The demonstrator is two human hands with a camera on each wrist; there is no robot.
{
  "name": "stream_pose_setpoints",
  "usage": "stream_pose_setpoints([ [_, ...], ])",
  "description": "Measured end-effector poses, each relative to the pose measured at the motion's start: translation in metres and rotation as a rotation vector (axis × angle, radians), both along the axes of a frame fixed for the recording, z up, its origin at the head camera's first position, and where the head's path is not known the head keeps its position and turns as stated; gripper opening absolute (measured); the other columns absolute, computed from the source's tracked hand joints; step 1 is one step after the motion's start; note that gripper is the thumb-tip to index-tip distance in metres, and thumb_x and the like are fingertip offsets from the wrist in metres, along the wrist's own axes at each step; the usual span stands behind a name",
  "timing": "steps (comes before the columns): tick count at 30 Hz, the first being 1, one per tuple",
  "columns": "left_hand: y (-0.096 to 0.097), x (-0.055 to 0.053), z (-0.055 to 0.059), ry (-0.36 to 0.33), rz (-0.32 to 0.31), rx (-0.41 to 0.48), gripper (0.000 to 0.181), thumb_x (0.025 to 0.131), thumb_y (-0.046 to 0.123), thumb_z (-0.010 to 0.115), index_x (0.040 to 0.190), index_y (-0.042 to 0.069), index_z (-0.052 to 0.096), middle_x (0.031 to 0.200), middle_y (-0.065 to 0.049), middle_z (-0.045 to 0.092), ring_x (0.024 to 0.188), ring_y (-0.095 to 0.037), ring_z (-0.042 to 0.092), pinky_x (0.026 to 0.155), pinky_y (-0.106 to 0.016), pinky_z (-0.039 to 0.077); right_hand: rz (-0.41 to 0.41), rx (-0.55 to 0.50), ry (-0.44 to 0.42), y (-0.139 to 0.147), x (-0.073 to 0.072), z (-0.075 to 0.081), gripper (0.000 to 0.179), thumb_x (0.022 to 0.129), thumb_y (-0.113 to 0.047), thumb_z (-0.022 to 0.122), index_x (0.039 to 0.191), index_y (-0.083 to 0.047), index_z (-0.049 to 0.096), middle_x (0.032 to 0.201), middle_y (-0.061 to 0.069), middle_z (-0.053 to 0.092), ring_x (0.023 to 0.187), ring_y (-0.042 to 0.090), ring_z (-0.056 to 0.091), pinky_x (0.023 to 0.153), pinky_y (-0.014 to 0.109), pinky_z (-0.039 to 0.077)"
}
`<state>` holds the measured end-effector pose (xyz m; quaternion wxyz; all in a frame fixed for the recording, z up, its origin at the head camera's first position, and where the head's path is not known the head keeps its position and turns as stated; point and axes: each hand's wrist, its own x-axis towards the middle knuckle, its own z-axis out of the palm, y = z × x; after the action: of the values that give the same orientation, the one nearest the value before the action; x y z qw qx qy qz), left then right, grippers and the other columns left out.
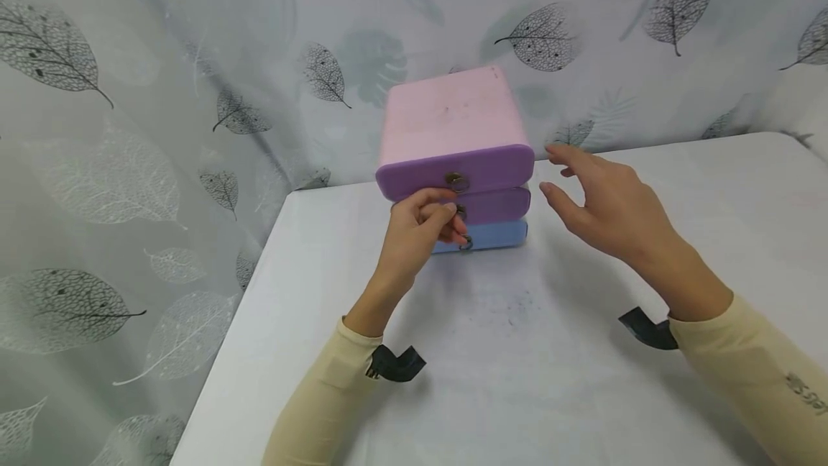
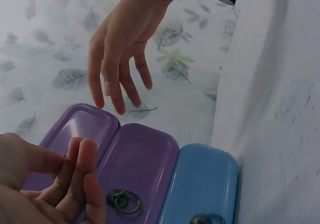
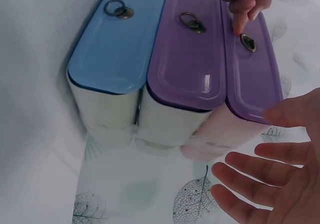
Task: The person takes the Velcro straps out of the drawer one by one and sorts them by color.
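Note:
Three stacked drawer boxes stand on the table: a pink one on top with a purple front (image 1: 414,180), a second purple front (image 1: 498,206) in the middle and a blue front (image 1: 503,234) at the bottom. Each front bears a small metal ring pull (image 3: 248,42). My left hand (image 1: 414,225) is before the stack, its index fingertip at the top ring and its other fingers loosely bent. No firm grip on the ring shows. Right of the stack, my right hand (image 1: 611,203) hovers with fingers spread, holding nothing, its fingertips close to the top box's corner.
A white cloth covers the table (image 1: 550,380), with faint dark marks before the boxes. Behind and to the left hangs a leaf-patterned curtain (image 1: 259,56). Dark straps (image 1: 647,329) stick out at both sleeve cuffs.

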<state>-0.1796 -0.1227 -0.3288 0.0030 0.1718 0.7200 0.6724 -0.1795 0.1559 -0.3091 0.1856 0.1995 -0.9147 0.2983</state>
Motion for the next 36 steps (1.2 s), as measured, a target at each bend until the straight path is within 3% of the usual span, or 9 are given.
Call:
stream_pose_setpoints([
  [8, 0.007, -0.01, 0.0, -0.049, -0.028, 0.014, 0.033, 0.107, 0.023, 0.06, 0.116, -0.007, 0.068, 0.083, -0.015, 0.073, 0.071, -0.029, 0.073, 0.076, -0.043, 0.057, 0.015, -0.031, 0.063, -0.011, 0.001, 0.005, 0.053, 0.099, -0.021, 0.068, 0.148, -0.008, 0.055, 0.132, 0.012, 0.068, 0.113, 0.033, 0.066, 0.068, 0.057, 0.053],
  [15, 0.017, -0.014, 0.002, -0.054, 0.042, 0.046, 0.036, 0.106, 0.026, 0.063, 0.105, -0.008, 0.071, 0.075, -0.014, 0.071, 0.067, -0.027, 0.073, 0.081, -0.063, 0.052, 0.043, -0.033, 0.122, -0.014, 0.006, 0.014, 0.057, 0.097, -0.018, 0.071, 0.15, -0.009, 0.054, 0.139, 0.015, 0.063, 0.122, 0.039, 0.061, 0.086, 0.064, 0.05],
  [20, 0.017, -0.012, 0.002, -0.032, 0.112, 0.075, 0.033, 0.104, 0.02, 0.064, 0.098, -0.012, 0.07, 0.067, -0.01, 0.068, 0.064, -0.026, 0.07, 0.075, -0.047, 0.058, 0.093, -0.031, 0.122, -0.017, 0.005, 0.015, 0.058, 0.097, -0.019, 0.072, 0.151, -0.012, 0.053, 0.147, 0.014, 0.057, 0.132, 0.041, 0.053, 0.091, 0.067, 0.047],
  [23, 0.016, -0.008, 0.002, -0.019, 0.114, 0.084, 0.033, 0.103, 0.018, 0.064, 0.096, -0.015, 0.068, 0.066, -0.009, 0.067, 0.064, -0.025, 0.069, 0.074, -0.041, 0.059, 0.112, -0.018, 0.118, -0.018, 0.004, 0.015, 0.059, 0.098, -0.022, 0.072, 0.152, -0.011, 0.052, 0.152, 0.013, 0.054, 0.136, 0.041, 0.05, 0.092, 0.069, 0.046],
  [32, 0.016, 0.018, 0.001, 0.025, 0.1, 0.073, 0.028, 0.103, 0.017, 0.064, 0.087, -0.004, 0.07, 0.066, -0.014, 0.067, 0.071, -0.041, 0.068, 0.078, -0.044, 0.058, 0.181, 0.022, 0.113, -0.02, 0.004, 0.019, 0.067, 0.095, -0.032, 0.077, 0.154, -0.011, 0.052, 0.16, 0.009, 0.044, 0.144, 0.036, 0.039, 0.091, 0.067, 0.048],
  [36, 0.017, 0.026, 0.0, 0.056, 0.089, 0.086, 0.029, 0.104, 0.016, 0.064, 0.085, -0.004, 0.07, 0.069, -0.015, 0.066, 0.074, -0.04, 0.069, 0.082, -0.045, 0.058, 0.227, 0.017, 0.152, -0.023, 0.003, 0.021, 0.065, 0.094, -0.033, 0.078, 0.15, -0.009, 0.056, 0.16, 0.008, 0.045, 0.144, 0.035, 0.039, 0.096, 0.065, 0.046],
])
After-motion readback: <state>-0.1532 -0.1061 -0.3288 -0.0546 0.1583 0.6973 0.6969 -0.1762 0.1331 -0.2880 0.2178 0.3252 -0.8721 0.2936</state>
